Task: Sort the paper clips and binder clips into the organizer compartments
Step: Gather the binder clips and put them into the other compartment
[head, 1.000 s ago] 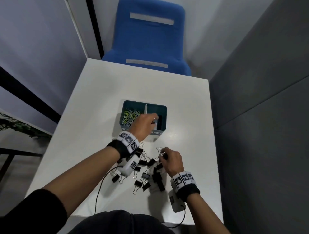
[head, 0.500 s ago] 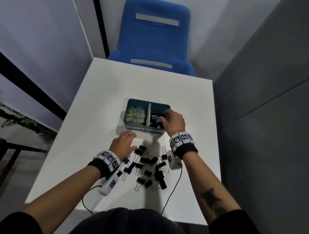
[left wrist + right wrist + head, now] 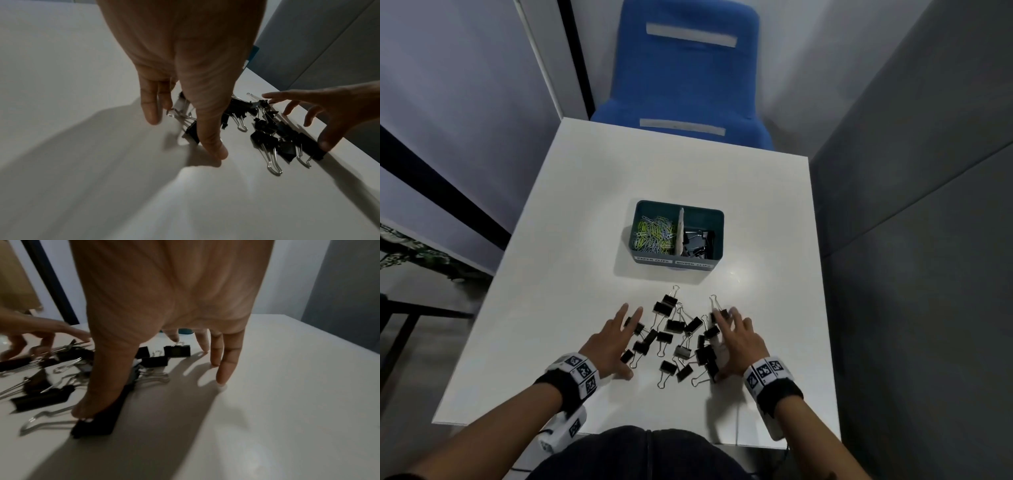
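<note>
A teal organizer stands mid-table. Its left compartment holds coloured paper clips; its right one holds a few black binder clips. Several black binder clips lie scattered on the white table nearer me. My left hand sits at the pile's left edge, fingers spread and straight, thumb tip on the table. My right hand flanks the pile's right edge, fingers spread, thumb touching a clip. Neither hand holds anything.
A blue chair stands behind the table's far edge. Grey partition walls close in on the right and left. Bare white tabletop surrounds the organizer. My dark-clothed lap is at the near edge.
My right hand came back from the organizer's right compartment to the pile. My left hand shifted to the pile's left side. Both now bracket the clips with spread fingers.
</note>
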Demonstrator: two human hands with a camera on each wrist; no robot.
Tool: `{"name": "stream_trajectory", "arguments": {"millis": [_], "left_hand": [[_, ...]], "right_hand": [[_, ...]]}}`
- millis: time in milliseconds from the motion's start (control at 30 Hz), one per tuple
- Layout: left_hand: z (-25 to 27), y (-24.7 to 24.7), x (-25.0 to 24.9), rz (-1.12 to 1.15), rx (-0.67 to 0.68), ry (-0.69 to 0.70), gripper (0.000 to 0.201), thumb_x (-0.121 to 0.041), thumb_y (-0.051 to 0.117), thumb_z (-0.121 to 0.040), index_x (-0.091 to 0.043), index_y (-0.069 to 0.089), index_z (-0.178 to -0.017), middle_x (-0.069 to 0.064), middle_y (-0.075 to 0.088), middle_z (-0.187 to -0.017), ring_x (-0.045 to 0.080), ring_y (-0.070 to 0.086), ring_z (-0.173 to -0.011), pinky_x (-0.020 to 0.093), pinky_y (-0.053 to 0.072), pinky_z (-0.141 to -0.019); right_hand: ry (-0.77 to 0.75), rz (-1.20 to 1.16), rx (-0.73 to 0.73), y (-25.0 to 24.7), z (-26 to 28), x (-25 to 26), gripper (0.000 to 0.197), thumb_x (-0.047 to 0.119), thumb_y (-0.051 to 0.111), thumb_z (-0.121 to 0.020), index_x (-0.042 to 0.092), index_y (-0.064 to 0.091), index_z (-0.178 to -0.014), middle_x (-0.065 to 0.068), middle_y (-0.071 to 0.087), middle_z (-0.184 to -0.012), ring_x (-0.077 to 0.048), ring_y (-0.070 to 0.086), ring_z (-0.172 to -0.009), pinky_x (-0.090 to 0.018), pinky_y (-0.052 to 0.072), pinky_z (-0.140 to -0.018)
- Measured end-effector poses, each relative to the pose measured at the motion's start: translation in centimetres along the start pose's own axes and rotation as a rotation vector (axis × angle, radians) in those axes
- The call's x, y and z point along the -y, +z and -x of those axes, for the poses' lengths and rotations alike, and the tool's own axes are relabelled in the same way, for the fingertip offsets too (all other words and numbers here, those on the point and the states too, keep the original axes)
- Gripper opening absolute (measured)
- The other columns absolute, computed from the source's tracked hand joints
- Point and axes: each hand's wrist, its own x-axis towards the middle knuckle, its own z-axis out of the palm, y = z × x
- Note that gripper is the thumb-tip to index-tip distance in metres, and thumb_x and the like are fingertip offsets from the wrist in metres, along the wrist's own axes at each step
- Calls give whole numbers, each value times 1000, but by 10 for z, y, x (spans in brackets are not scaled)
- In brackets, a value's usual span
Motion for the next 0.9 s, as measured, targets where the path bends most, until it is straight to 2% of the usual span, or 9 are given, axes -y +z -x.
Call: {"name": "stream_trajectory", "arguments": {"millis": [100, 267, 333, 400, 467, 500, 567, 733, 900], "left_hand": [[-10, 1, -14, 18, -7, -2, 134, -30, 85, -66, -41, -23, -145, 2, -28, -156, 29, 16, -144, 39, 47, -96], [-27, 4, -37, 5, 4, 21, 121, -21, 82, -71, -45, -8, -148, 6, -22, -157, 32, 23, -141, 41, 46, -99], [-30, 2, -45, 17, -11, -9, 111, -17, 81, -70, -40, 7, -149, 9, -13, -158, 33, 32, -136, 39, 47, -97], [-33, -3, -51, 11, -40, -32, 99, -16, 80, -69, -34, 21, -146, 12, 2, -154, 33, 46, -122, 37, 51, -87], [-35, -6, -53, -6, -88, -30, 82, -20, 78, -71, -29, 31, -137, 11, 23, -139, 29, 54, -94, 34, 51, -72], [-36, -8, -54, -10, -106, -30, 74, -21, 77, -73, -28, 35, -132, 10, 30, -129, 26, 50, -81, 34, 48, -65], [-37, -9, -56, -24, -123, -42, 61, -24, 74, -76, -24, 38, -125, 8, 35, -118, 23, 42, -70, 34, 43, -60], [-37, -10, -57, 51, -179, -43, 45, -26, 68, -83, -17, 46, -121, 5, 45, -112, 24, 44, -66, 30, 35, -60], [-35, -22, -59, 113, -230, 11, 33, -31, 64, -87, -18, 47, -112, 2, 58, -105, 24, 58, -82, 30, 41, -66]], "right_hand": [[-4, -61, -48, 5, -2, 14, 130, 38, 86, -61, 42, -13, -146, -10, 4, -151, -37, 27, -129, -48, 53, -86], [56, -302, -50, -1, -12, 42, 110, 22, 83, -58, 36, 14, -143, -13, 15, -140, -38, 39, -118, -50, 52, -86], [65, -322, -86, -1, -13, 52, 88, 19, 75, -65, 33, 25, -135, -12, 22, -132, -37, 44, -111, -47, 53, -81], [67, -319, -112, -1, -14, 58, 72, 17, 72, -67, 30, 32, -126, -10, 26, -125, -34, 46, -103, -44, 54, -76], [65, -329, -113, 1, -16, 59, 65, 17, 72, -69, 29, 36, -122, -10, 30, -120, -34, 47, -98, -44, 54, -75], [66, -340, -115, 1, -17, 59, 61, 19, 72, -71, 27, 38, -122, -11, 32, -119, -34, 49, -97, -44, 53, -76], [81, -365, -123, 3, -17, 57, 53, 23, 70, -74, 24, 43, -119, -10, 34, -116, -34, 52, -93, -42, 53, -77], [147, -529, -207, 9, -11, 45, 32, 18, 67, -79, 15, 57, -110, -7, 46, -109, -34, 59, -89, -32, 47, -77], [181, -580, -276, 13, -7, 28, 13, 19, 66, -83, 14, 70, -95, -7, 59, -99, -27, 58, -93, -26, 34, -70]]}}
